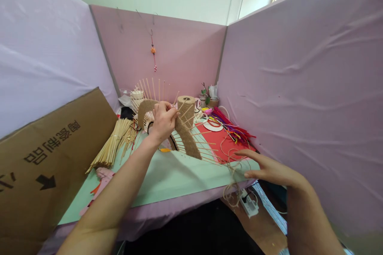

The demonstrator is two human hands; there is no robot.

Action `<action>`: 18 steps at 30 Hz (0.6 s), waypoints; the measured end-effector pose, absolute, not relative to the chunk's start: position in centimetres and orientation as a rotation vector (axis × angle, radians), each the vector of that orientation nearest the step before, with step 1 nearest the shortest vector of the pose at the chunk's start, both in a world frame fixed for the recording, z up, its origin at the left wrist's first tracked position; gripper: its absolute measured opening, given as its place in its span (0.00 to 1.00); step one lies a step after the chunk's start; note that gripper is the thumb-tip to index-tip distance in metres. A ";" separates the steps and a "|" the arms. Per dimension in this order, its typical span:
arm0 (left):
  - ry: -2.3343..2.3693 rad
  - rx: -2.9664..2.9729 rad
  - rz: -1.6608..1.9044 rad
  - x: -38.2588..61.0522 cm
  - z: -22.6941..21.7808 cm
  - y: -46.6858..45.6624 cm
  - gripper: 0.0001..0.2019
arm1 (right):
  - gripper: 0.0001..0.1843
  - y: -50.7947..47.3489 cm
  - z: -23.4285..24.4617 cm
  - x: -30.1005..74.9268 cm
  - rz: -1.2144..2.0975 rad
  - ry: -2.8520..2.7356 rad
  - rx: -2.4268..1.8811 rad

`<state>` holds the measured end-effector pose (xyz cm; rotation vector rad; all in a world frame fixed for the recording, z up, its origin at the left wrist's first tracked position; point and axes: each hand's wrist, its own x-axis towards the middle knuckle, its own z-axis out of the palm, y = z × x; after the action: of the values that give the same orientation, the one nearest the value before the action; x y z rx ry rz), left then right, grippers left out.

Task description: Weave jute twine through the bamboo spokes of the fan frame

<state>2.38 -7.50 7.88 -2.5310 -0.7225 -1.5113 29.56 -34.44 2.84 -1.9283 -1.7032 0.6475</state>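
My left hand (pixel 163 121) is closed in a pinch on the top of a woven stick frame (pixel 182 135), a fan of thin bamboo sticks partly wrapped in brown burlap, standing on the green mat (pixel 167 175). My right hand (pixel 266 169) hovers at the table's right front edge with fingers stretched flat over loose jute twine (pixel 235 167). The twine runs from the frame and hangs off the table edge in loops. A burlap roll (pixel 187 107) stands upright just behind the frame.
A bundle of bamboo sticks (pixel 115 141) lies left of the frame. A tilted cardboard box (pixel 42 159) fills the left side. Colourful pipe cleaners (pixel 231 127) lie on a red sheet (pixel 223 141) at right. Pink partition walls enclose the desk. A power strip (pixel 248 203) sits below the edge.
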 end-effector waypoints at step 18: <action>-0.712 -2.547 -1.468 2.5 7.1 -8.3 0.10 | 0.16 -24.2 4.2 21.6 0.609 -1.413 -1.332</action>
<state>2.46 -8.28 7.09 -2.5466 -0.7122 -1.4683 21.60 -24.15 4.23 -1.3321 -1.4132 0.6086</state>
